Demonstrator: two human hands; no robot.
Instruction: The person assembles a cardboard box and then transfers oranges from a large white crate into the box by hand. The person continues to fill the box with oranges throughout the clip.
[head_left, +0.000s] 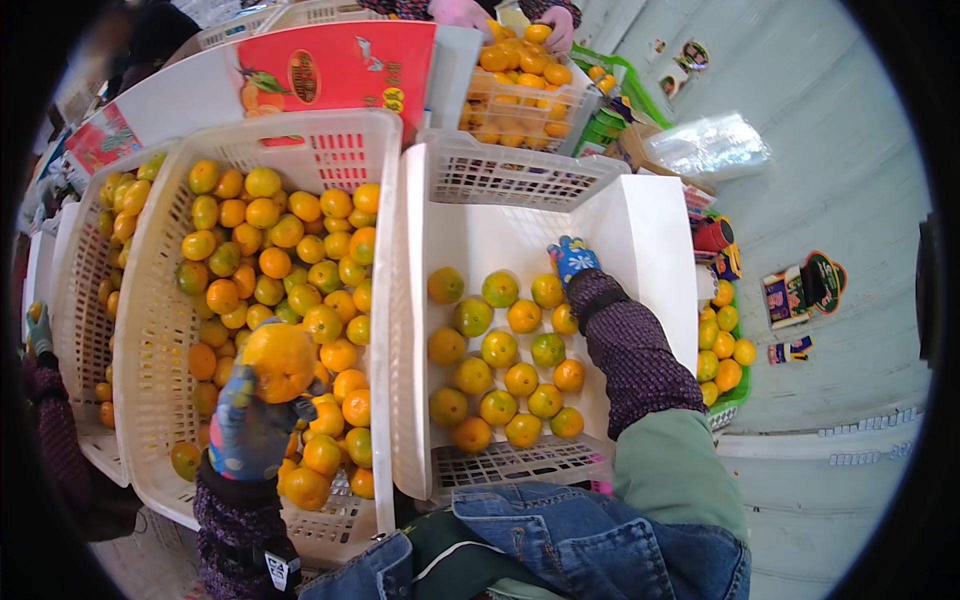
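My left hand (251, 427), in a blue patterned glove, grips a mandarin orange (279, 362) above a large white plastic crate (154, 360) of loose mandarins. The fruit is raised close to the camera. On the right, my right hand (576, 259) wears a blue flowered glove and reaches into a second plastic crate (517, 176) lined with white sheet (487, 229). Rows of yellow-green mandarins (499, 349) lie spread across its bottom. Just below the right hand's fingers is a mandarin (547, 290); the palm side is hidden, so whether it holds anything is unclear.
Beyond the crates, another person's pink-gloved hands (559, 28) touch a heaped crate of mandarins (517, 82). A red printed carton panel (337, 67) stands behind the left crate. At far left, a gloved hand (39, 330) holds fruit. A green basket (739, 390) sits right.
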